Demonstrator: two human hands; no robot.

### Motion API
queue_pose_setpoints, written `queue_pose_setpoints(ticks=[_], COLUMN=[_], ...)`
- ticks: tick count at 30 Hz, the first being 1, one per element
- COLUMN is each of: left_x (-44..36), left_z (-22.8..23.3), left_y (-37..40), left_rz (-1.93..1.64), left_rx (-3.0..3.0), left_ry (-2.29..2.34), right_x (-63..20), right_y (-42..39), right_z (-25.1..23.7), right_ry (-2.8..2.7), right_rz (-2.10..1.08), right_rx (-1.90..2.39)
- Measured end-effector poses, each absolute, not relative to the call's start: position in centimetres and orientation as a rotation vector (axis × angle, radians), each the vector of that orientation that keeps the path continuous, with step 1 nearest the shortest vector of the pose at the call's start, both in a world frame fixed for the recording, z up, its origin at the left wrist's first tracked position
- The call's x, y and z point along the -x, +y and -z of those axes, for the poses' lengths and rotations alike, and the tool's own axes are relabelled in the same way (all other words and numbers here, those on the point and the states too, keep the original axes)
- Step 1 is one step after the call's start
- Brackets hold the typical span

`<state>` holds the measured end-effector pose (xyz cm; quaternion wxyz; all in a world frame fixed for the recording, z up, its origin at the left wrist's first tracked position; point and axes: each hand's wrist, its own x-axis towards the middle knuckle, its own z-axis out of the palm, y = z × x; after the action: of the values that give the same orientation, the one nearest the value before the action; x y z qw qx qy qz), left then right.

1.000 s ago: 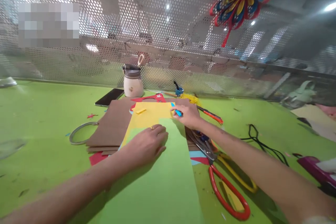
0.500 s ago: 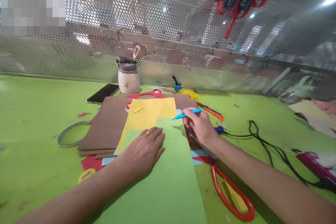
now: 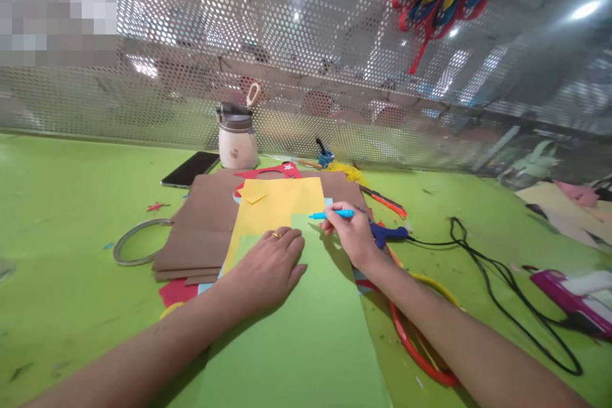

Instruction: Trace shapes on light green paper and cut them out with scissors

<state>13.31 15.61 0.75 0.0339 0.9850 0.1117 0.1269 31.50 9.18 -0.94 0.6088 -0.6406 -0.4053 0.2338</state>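
My left hand (image 3: 270,268) lies flat, fingers spread, on a long light green paper sheet (image 3: 306,331) that runs toward me. My right hand (image 3: 351,236) grips a blue pen (image 3: 332,214), its tip pointing left over the far edge of the green sheet. Under that edge lies a yellow sheet (image 3: 277,204), which rests on a stack of brown card (image 3: 203,236). A red cut-out with a white star (image 3: 280,172) peeks out behind the yellow sheet.
Red-and-yellow-handled scissors (image 3: 415,344) lie under my right forearm. A blue glue gun (image 3: 389,234) with a black cord (image 3: 502,293) sits to the right. A white jar (image 3: 236,140), a phone (image 3: 191,169) and a tape ring (image 3: 136,242) are around the brown card. Perforated metal panel behind.
My right hand has drawn back from the yellow sheet toward me, turning the blue pen so its tip points left at the green sheet's far edge. My left hand stays pressed on the green sheet.
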Motion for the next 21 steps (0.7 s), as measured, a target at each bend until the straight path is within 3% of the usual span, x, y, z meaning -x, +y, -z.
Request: queue_pose_setpoints(ticks=[21], left_x=[-13.2], left_z=[-1.0], left_y=[16.2], left_rz=[-0.403], left_rx=[-2.939], left_ry=[0.292], right_x=[-31.8], right_y=[9.2], right_z=[2.1], right_ry=[-1.023], right_rz=[-0.496], right_rx=[1.603])
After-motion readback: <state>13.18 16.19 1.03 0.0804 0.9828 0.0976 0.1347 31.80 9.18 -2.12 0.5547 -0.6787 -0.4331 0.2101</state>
